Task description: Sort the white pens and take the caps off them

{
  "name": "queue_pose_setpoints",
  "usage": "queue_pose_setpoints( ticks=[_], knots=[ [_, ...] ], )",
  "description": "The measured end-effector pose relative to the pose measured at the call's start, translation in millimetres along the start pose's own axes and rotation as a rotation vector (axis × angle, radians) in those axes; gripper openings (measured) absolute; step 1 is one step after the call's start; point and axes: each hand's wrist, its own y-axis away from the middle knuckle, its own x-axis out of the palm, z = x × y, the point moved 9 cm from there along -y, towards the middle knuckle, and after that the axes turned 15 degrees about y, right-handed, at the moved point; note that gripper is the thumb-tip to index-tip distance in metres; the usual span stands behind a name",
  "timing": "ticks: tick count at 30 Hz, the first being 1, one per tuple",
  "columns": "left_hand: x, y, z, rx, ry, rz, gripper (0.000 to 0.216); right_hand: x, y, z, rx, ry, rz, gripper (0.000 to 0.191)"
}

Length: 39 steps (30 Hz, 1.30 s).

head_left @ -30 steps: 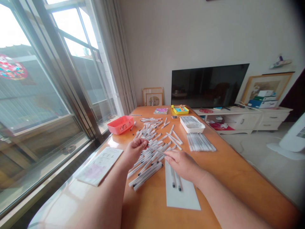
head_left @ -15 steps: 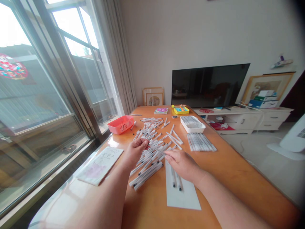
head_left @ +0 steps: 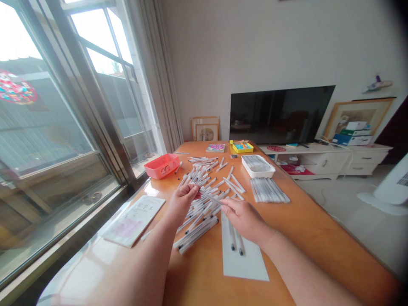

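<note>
Between my two hands a slim pen (head_left: 211, 197) is held above the table. My left hand (head_left: 185, 197) pinches its left end, and my right hand (head_left: 239, 214) grips its right end. Under and beyond the hands lies a loose heap of white pens (head_left: 200, 207), many with black ends. Below my right hand, a white sheet of paper (head_left: 245, 265) bears two pens (head_left: 236, 242) with dark ends. To the right, a row of clear pens (head_left: 269, 190) lies side by side.
A white tray (head_left: 259, 173) holding pens sits behind the row. A red bin (head_left: 162, 167), a notebook (head_left: 134, 221), a yellow box (head_left: 242, 147) and a booklet (head_left: 215, 148) also lie on the wooden table (head_left: 318, 238). A window stands left, a television (head_left: 280, 114) behind.
Both hands keep their hold on the pen and have shifted only very slightly. The things on the table look unmoved.
</note>
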Motion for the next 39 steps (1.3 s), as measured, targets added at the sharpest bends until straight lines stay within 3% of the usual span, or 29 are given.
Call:
queue_pose_setpoints(
  ticks=[5,9,15,26,34,39],
  knots=[
    [-0.4,4.0,5.8,-0.135,0.26,-0.038,0.033,-2.7,1.3,-13.8,0.149,-0.003,-0.03,0.024],
    [-1.5,4.0,4.6,-0.133,0.325,-0.05,0.027,-7.8,1.5,-12.5,0.141,-0.044,-0.075,0.019],
    [-0.9,2.9,-0.7,-0.088,0.321,-0.044,0.027,-6.7,0.8,-7.4,0.108,-0.114,-0.053,0.023],
    [0.4,3.4,-5.4,-0.045,0.317,-0.035,0.051,4.6,1.1,-13.0,0.168,-0.319,0.028,0.041],
    [-3.4,6.1,7.4,-0.14,0.301,-0.109,0.038,4.4,1.1,-10.4,0.177,-0.368,0.026,0.041],
    [1.0,6.2,9.8,-0.144,0.227,-0.039,0.034,4.4,1.3,-11.1,0.175,-0.353,0.017,0.042]
  ],
)
